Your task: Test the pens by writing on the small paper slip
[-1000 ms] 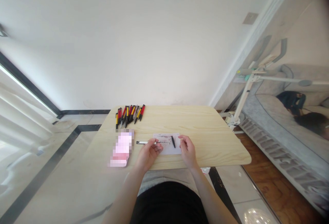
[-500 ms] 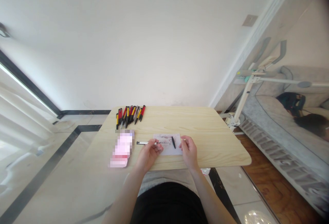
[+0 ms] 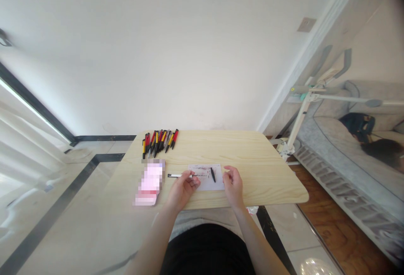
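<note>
Grips a slim white pen (image 3: 178, 175) in the left hand (image 3: 184, 188), fingers (image 3: 192, 181) curled shut round its right end, with the barrel lying level and the dark tip pointing left, crossing the left edge of a small printed slip of paper (image 3: 205, 182) near the front of the desk (image 3: 261, 169). Rests the right hand (image 3: 232, 182) at the slip's right edge, fingers half curled; cannot tell whether anything small is pinched there. Leaves a short black pen piece (image 3: 213, 174) lying slanted on the slip, between the two hands. Further off: a fanned bunch of red, yellow and black pens (image 3: 159, 139) at the far edge, and a pink packet (image 3: 150, 182) just left of the left hand. To handle the white pen well, judging from this: pin the slip flat with the right hand so it cannot slide, grip the barrel nearer its middle for steadier control, and mind the loose black piece, likely to roll if nudged
</note>
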`<state>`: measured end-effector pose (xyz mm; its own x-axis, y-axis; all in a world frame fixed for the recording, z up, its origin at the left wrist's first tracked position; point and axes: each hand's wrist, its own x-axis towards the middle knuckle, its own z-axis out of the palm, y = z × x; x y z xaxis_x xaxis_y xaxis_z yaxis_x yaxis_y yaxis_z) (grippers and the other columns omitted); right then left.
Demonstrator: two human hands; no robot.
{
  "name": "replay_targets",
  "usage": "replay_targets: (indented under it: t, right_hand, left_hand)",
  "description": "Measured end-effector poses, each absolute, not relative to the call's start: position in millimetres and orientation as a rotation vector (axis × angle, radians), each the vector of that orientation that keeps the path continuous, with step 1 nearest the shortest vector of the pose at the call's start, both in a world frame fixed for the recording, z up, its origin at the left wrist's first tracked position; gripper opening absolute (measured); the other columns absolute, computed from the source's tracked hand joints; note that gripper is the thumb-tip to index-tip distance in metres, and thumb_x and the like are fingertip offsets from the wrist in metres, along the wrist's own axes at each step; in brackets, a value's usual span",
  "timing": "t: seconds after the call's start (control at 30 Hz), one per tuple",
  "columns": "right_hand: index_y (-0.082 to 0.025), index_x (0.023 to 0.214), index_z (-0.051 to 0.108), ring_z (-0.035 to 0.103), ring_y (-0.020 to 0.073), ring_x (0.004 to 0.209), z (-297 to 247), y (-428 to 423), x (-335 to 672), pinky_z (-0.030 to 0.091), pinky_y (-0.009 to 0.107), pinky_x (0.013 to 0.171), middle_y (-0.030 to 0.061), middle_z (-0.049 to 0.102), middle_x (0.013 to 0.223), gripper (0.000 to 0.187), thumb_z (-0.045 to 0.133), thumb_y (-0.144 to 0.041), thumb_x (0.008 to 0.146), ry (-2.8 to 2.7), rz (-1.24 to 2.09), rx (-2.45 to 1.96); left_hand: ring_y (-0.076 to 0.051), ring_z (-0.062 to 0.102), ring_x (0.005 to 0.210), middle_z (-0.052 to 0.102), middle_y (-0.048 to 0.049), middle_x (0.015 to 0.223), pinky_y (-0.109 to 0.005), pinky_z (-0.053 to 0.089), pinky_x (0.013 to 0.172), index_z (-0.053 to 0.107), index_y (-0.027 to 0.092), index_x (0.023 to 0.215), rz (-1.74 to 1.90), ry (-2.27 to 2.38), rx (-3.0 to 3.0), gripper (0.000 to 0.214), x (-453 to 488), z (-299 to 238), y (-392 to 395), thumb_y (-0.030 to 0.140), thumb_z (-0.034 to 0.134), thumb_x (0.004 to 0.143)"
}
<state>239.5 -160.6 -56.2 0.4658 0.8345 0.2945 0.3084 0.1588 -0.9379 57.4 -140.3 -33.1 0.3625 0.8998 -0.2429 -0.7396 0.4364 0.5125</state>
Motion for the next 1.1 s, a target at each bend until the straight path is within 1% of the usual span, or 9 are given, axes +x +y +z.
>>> replay_targets:
  t: [0.1, 0.27, 0.4, 0.47, 0.57, 0.7, 0.83, 0.9, 1.1]
  right_hand:
    - [-0.018, 0.095, 0.054, 0.043, 0.0120, 0.050, -57, -160, 239, 0.036, 0.022, 0.047, -0.0050, 0.042, 0.055, 0.022, 0.049, -0.030, 0.077, -1.071, 0.499, -1.421]
    - [-0.017, 0.094, 0.052, 0.051, 0.0137, 0.057, -56, -157, 240, 0.042, 0.024, 0.052, -0.0010, 0.053, 0.065, 0.023, 0.052, -0.030, 0.075, -1.050, 0.519, -1.386]
    - [-0.018, 0.091, 0.051, 0.055, 0.0142, 0.059, -40, -174, 229, 0.045, 0.027, 0.057, 0.0010, 0.055, 0.070, 0.016, 0.048, -0.029, 0.079, -1.080, 0.512, -1.304]
    - [-0.020, 0.094, 0.050, 0.054, 0.0125, 0.059, -26, -192, 214, 0.045, 0.026, 0.056, 0.0029, 0.055, 0.081, 0.014, 0.045, -0.024, 0.082, -1.144, 0.562, -1.243]
    - [-0.023, 0.103, 0.050, 0.054, 0.0120, 0.062, -4, -220, 181, 0.047, 0.026, 0.059, 0.0053, 0.055, 0.099, 0.023, 0.046, -0.020, 0.080, -1.477, 0.680, -1.079]
    - [-0.024, 0.111, 0.049, 0.054, 0.0095, 0.059, 20, -235, 140, 0.047, 0.023, 0.060, 0.0031, 0.056, 0.108, 0.034, 0.048, -0.019, 0.078, -2.033, 0.853, -0.853]
    - [-0.020, 0.114, 0.046, 0.055, 0.0180, 0.094, 32, -225, 117, 0.046, 0.027, 0.077, 0.0052, 0.056, 0.112, 0.039, 0.051, -0.035, 0.078, -2.374, 0.771, -0.841]
    - [-0.019, 0.112, 0.048, 0.056, 0.0196, 0.094, 32, -219, 109, 0.047, 0.029, 0.075, 0.0054, 0.056, 0.111, 0.037, 0.047, -0.038, 0.079, -2.531, 0.728, -0.855]
    - [-0.017, 0.095, 0.056, 0.062, 0.0217, 0.075, 17, -210, 89, 0.049, 0.031, 0.057, 0.0077, 0.062, 0.093, 0.032, 0.034, -0.038, 0.083, -2.781, 0.564, -0.944]
  left_hand:
    - [-0.013, 0.058, 0.063, 0.060, -0.0028, 0.061, -0.029, 0.046, 0.071, 0.060, 0.012, 0.076, 1.079, 0.525, 0.344, 0.011, 57, -34, -140, 0.023, 0.060, 0.074]
    - [-0.013, 0.059, 0.062, 0.062, -0.0037, 0.063, -0.028, 0.046, 0.069, 0.060, 0.012, 0.077, 1.064, 0.526, 0.352, 0.011, 56, -37, -139, 0.023, 0.058, 0.076]
    - [-0.012, 0.061, 0.058, 0.064, -0.0032, 0.065, -0.027, 0.047, 0.070, 0.060, 0.013, 0.080, 1.066, 0.523, 0.365, 0.011, 54, -36, -139, 0.022, 0.056, 0.078]
    - [-0.011, 0.061, 0.054, 0.064, -0.0021, 0.064, -0.029, 0.047, 0.075, 0.060, 0.013, 0.080, 1.063, 0.527, 0.360, 0.010, 54, -35, -139, 0.022, 0.055, 0.078]
    - [-0.011, 0.060, 0.052, 0.065, -0.0014, 0.065, -0.031, 0.047, 0.077, 0.059, 0.014, 0.080, 1.050, 0.538, 0.349, 0.010, 54, -35, -138, 0.022, 0.056, 0.078]
    - [-0.011, 0.061, 0.051, 0.065, -0.0013, 0.066, -0.026, 0.049, 0.066, 0.057, 0.014, 0.081, 1.055, 0.580, 0.370, 0.012, 55, -39, -136, 0.024, 0.057, 0.076]
    - [-0.011, 0.061, 0.053, 0.065, -0.0016, 0.068, -0.025, 0.049, 0.065, 0.056, 0.014, 0.083, 1.058, 0.572, 0.416, 0.013, 54, -42, -136, 0.026, 0.057, 0.077]
    - [-0.010, 0.061, 0.053, 0.065, -0.0014, 0.069, -0.027, 0.048, 0.068, 0.056, 0.014, 0.084, 1.063, 0.570, 0.425, 0.014, 54, -43, -136, 0.026, 0.057, 0.078]
    - [-0.010, 0.061, 0.052, 0.064, -0.0015, 0.072, -0.027, 0.048, 0.068, 0.055, 0.015, 0.084, 1.077, 0.593, 0.472, 0.016, 56, -43, -138, 0.029, 0.056, 0.078]
